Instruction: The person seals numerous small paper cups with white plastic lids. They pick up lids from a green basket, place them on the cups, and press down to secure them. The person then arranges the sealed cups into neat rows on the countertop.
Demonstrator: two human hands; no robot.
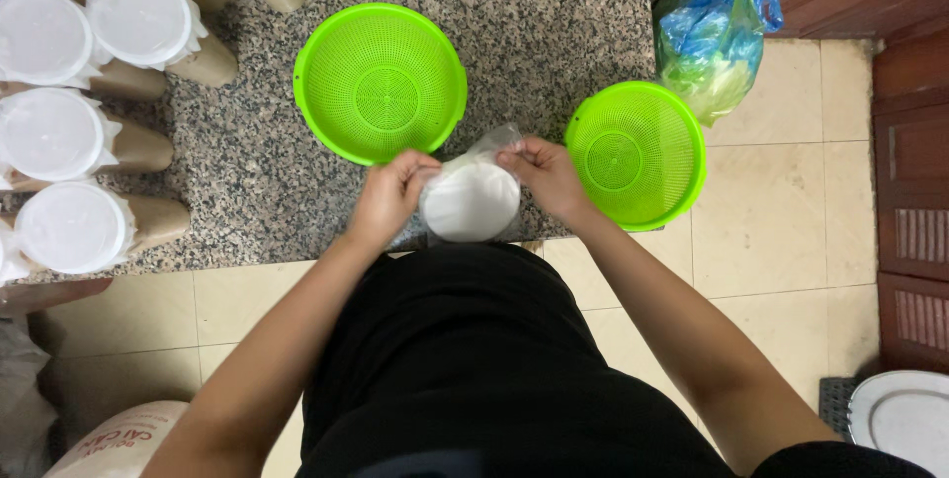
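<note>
A round white lidded cup (471, 201) wrapped in clear plastic film stands at the near edge of the speckled granite counter (247, 172). My left hand (390, 196) pinches the film on its left side. My right hand (546, 174) pinches the film on its right side. An empty bright green plastic colander (380, 82) sits just behind the cup. A second green colander (636, 153) hangs over the counter's right edge, beside my right hand.
Several brown paper cups with white lids (138, 23) lie in rows at the counter's left. A plastic bag of blue and green material (712, 38) sits at the upper right. Beige tiled floor (781, 231) and a dark wooden cabinet (909, 162) lie to the right.
</note>
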